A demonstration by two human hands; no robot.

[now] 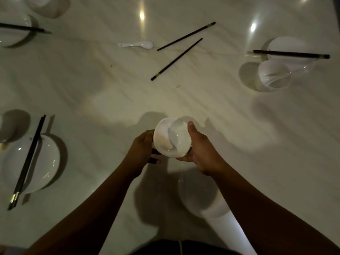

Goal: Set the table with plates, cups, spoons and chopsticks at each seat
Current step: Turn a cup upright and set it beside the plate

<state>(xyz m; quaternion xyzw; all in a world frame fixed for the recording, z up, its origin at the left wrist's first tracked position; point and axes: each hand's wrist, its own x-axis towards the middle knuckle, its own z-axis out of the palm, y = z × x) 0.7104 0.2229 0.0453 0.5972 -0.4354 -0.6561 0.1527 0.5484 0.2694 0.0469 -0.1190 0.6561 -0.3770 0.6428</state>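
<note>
My right hand (200, 153) grips a small white cup (171, 138), thumb on its rim, with a white spoon (174, 135) lying inside it. My left hand (141, 148) is at the cup's left side, its fingers curled round dark chopsticks (155, 157) that pass under the cup. A white plate (196, 196) lies on the table just in front of me, partly hidden by my right forearm. In the table's middle lie a loose white spoon (136, 44) and two separate black chopsticks (185, 36) (176, 59).
On the right are a plate (287, 45) with chopsticks (290, 53) across it and a cup (274, 76) holding a spoon. On the left, a plate (46, 162) carries chopsticks (27, 161), with a cup (7, 127) behind. Another plate (14, 34) lies far left.
</note>
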